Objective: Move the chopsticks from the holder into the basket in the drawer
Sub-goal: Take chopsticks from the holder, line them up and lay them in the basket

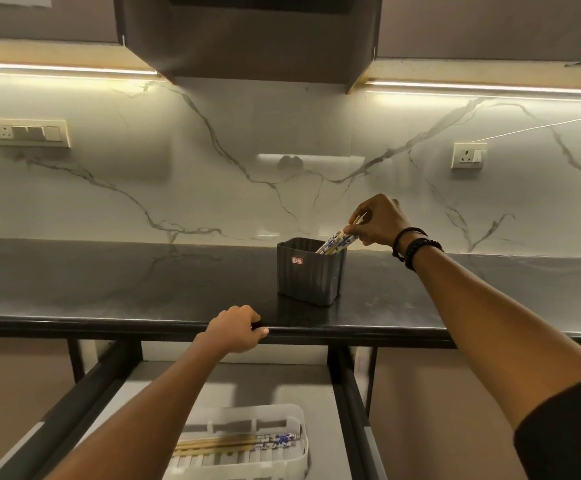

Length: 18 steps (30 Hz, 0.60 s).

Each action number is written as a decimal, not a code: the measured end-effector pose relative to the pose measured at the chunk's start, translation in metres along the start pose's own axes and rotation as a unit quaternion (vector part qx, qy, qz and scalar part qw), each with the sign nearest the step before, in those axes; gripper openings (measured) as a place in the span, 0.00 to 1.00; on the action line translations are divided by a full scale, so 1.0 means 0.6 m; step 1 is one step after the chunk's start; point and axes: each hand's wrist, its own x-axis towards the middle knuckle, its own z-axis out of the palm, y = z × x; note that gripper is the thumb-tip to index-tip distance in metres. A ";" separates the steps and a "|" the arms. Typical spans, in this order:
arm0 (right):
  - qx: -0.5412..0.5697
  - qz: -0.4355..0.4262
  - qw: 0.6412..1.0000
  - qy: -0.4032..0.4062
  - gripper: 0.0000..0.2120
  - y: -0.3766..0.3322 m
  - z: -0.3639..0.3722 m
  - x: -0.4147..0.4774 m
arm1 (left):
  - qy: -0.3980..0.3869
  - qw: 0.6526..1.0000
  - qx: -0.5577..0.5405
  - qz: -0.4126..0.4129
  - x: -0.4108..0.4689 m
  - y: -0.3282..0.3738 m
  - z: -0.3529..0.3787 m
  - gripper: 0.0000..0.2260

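My left hand (pixel 237 329) grips the front edge of the dark surface (pixel 126 285), its fingers (pixel 245 313) curled over the lip and the thumb tucked underneath, which steadies me. Below it the drawer (pixel 233 379) stands pulled out, with the white basket (pixel 264 412) inside and the stored chopsticks (pixel 244 441) lying lengthwise in it, patterned ends to the right.

Up on the surface, the dark ribbed holder (pixel 308 271) stands upright near the front edge. The remaining chopsticks (pixel 334 243) lean in it towards the right, their blue-and-white tops poking over the rim. My right hand (pixel 377 220) is at those tops, fingers pinching them together as a bundle; how many I hold I cannot tell.

To do this well I should squeeze the bundle firmly so none slips loose. I should draw it out along its own lean rather than straight up, or the light holder may tip or drag. Then I should bring it down into the basket, turned to lie parallel to the stored chopsticks.
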 end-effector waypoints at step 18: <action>-0.068 -0.058 0.994 0.055 0.10 -0.034 -0.031 -0.015 | 0.170 0.980 -0.074 0.077 -0.017 0.076 -0.035 0.16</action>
